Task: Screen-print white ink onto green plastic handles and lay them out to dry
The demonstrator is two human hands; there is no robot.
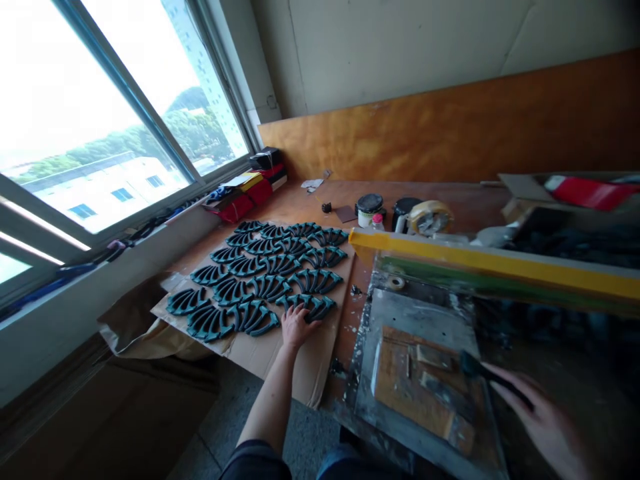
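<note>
Rows of curved dark green-black pieces [227,290] lie fanned out on a flat cardboard sheet [305,377]. My left hand [297,326] is at the front right group, its fingers on the end of a dark curved piece [315,309]. On the right, my right hand [543,407], blurred by motion, is closed around a dark curved piece [487,373] that sticks out to the left. Under that piece's tip is a worn wooden board [395,383] with small blocks on it, set on a grey metal plate [423,310].
A yellow-edged bar [480,267] runs behind the plate, with a heap of dark pieces [585,233] beyond it. A lidded tub [369,209], a tape roll [431,217] and a pink-capped bottle [377,222] stand behind. Red boxes [257,192] sit by the window.
</note>
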